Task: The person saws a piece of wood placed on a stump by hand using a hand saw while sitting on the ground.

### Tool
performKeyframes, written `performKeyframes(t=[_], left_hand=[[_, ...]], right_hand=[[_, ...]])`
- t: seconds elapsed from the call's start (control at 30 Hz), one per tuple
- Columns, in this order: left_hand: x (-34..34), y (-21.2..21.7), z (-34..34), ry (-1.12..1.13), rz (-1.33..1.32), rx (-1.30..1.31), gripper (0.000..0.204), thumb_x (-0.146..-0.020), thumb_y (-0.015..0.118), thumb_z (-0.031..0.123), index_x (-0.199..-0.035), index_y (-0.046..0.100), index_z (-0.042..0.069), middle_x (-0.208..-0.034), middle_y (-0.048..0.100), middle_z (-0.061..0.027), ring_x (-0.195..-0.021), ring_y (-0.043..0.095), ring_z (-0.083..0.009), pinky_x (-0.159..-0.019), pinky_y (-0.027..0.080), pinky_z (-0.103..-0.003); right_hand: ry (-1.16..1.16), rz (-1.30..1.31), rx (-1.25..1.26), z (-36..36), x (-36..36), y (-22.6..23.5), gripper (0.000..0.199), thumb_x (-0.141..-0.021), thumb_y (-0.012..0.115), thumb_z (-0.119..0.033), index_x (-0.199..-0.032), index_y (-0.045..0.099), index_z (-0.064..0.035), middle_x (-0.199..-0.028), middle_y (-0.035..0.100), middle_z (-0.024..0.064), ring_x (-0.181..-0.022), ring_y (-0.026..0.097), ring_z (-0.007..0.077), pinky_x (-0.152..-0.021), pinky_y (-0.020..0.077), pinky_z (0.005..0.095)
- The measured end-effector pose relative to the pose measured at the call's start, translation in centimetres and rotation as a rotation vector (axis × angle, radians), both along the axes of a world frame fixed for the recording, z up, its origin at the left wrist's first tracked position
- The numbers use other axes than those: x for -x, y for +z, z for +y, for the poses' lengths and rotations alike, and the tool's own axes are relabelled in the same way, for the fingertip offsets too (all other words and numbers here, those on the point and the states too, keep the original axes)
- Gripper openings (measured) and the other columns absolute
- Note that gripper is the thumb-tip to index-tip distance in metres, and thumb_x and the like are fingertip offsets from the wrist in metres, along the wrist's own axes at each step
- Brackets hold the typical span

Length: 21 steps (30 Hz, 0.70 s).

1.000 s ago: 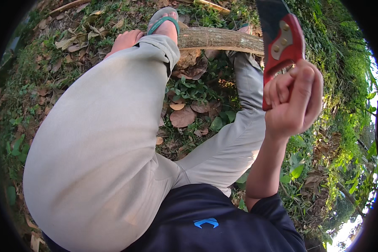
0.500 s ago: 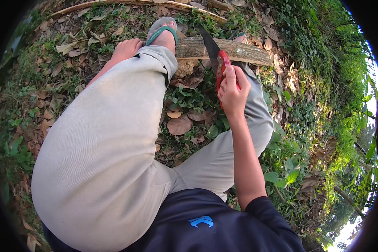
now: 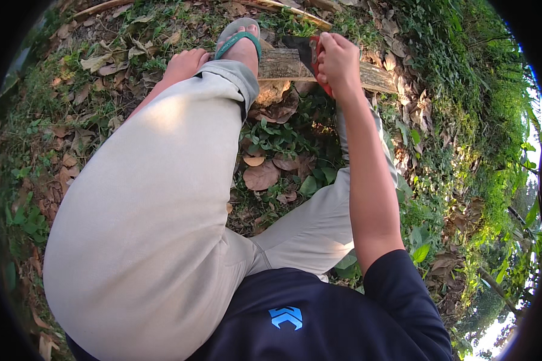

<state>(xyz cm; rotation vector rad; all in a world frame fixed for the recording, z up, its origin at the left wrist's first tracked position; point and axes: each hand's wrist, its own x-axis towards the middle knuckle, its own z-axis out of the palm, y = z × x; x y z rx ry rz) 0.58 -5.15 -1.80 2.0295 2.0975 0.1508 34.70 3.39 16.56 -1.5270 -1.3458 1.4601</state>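
My right hand [image 3: 341, 63] is closed round the red handle of a hand saw [image 3: 315, 48]. Its dark blade, partly hidden by the hand, lies across a bark-covered log [image 3: 278, 63]. Under the ball of my left foot, in a green-strapped sandal [image 3: 238, 43], the log's left part is out of sight. Just left of that foot is my left hand [image 3: 185, 65], its fingers bent. The trouser leg and foot cover the fingertips and whatever they grip.
Dry leaves [image 3: 262, 174] and low green plants cover the ground between my legs. Thin split wood strips [image 3: 289, 11] lie beyond the log. Dense greenery [image 3: 464, 120] rises on the right. My bent left leg [image 3: 144, 216] fills the left side.
My right hand and the saw have moved away from me, up over the log, and the right arm has stretched out. My left hand has barely moved.
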Motion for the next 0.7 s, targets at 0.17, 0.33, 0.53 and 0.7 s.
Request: performKeyframes(t=[0.17, 0.33, 0.53, 0.7], left_hand=[[-0.7, 0.5, -0.7, -0.098, 0.037, -0.083, 0.037, -0.106, 0.043, 0.041, -0.115, 0.065, 0.014, -0.111, 0.071, -0.0105, -0.105, 0.067, -0.0325, -0.088, 0.051, -0.049], [-1.2, -0.6, 0.7, -0.089, -0.031, -0.119, 0.036, -0.106, 0.045, 0.041, -0.114, 0.065, 0.013, -0.110, 0.071, -0.0100, -0.103, 0.067, -0.0323, -0.088, 0.051, -0.048], [-0.8, -0.5, 0.1, -0.122, 0.013, -0.098, 0.037, -0.107, 0.042, 0.041, -0.118, 0.063, 0.013, -0.111, 0.070, -0.0101, -0.106, 0.065, -0.0320, -0.093, 0.049, -0.049], [-0.6, -0.4, 0.4, -0.046, -0.032, -0.021, 0.039, -0.107, 0.040, 0.042, -0.119, 0.063, 0.012, -0.114, 0.069, -0.0111, -0.108, 0.065, -0.0325, -0.094, 0.048, -0.049]], right_hand=[[-0.098, 0.167, -0.230, -8.6, -3.5, -6.7, 0.026, -0.106, 0.053, -0.019, -0.092, 0.063, 0.0010, -0.066, 0.053, -0.0006, -0.056, 0.047, 0.0034, -0.046, 0.0348, 0.0228], [-0.257, 0.431, -0.236, -13.4, -3.5, -6.7, 0.021, -0.107, 0.053, -0.016, -0.097, 0.061, 0.0001, -0.067, 0.051, -0.0043, -0.053, 0.042, 0.0007, -0.045, 0.0317, 0.0187], [-0.168, 0.196, -0.381, -23.1, -7.4, 0.7, 0.020, -0.108, 0.049, -0.013, -0.100, 0.057, 0.0027, -0.067, 0.046, -0.0030, -0.052, 0.036, 0.0006, -0.044, 0.0287, 0.0197], [-0.158, 0.237, -0.233, -18.8, -7.7, 3.1, 0.020, -0.108, 0.051, -0.015, -0.098, 0.058, 0.0009, -0.065, 0.047, -0.0044, -0.052, 0.035, 0.0000, -0.044, 0.0274, 0.0197]])
